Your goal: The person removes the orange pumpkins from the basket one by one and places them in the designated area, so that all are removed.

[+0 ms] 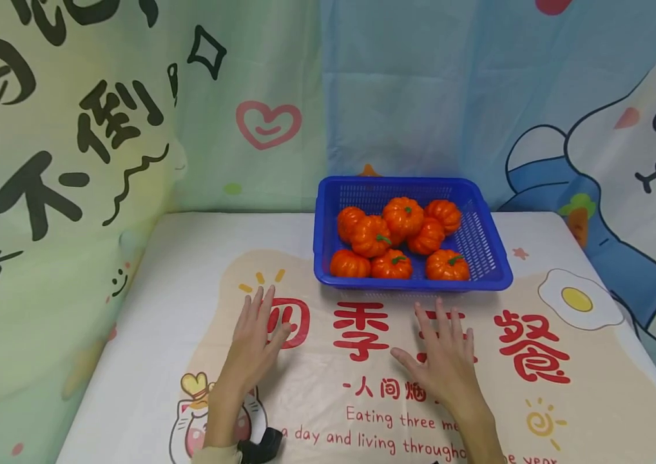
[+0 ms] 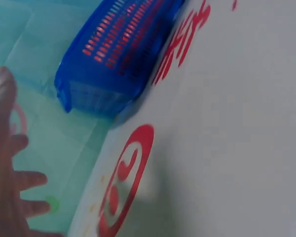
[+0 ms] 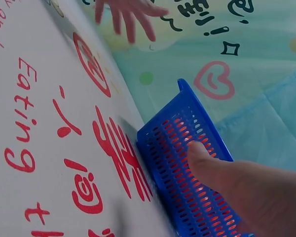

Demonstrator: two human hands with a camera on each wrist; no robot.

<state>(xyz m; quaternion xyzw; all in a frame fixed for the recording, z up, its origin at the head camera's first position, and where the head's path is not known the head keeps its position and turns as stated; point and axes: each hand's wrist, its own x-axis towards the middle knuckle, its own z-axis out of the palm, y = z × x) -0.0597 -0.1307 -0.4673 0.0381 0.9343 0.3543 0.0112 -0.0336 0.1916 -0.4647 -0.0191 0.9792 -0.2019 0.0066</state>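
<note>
Left hand [image 1: 254, 348] and right hand [image 1: 446, 361] are held well apart over the tabletop [image 1: 171, 290], fingers extended and spread. A blue perforated basket [image 1: 415, 283] stands at the tabletop's far edge, right of that edge's midpoint, and contains orange miniature pumpkins [image 1: 371, 236], eight visible, several with green stems. Right fingertips lie near the basket's near rim; the left hand, nearer the tabletop's left edge, partly overlaps a red printed character [image 1: 306, 322].
</note>
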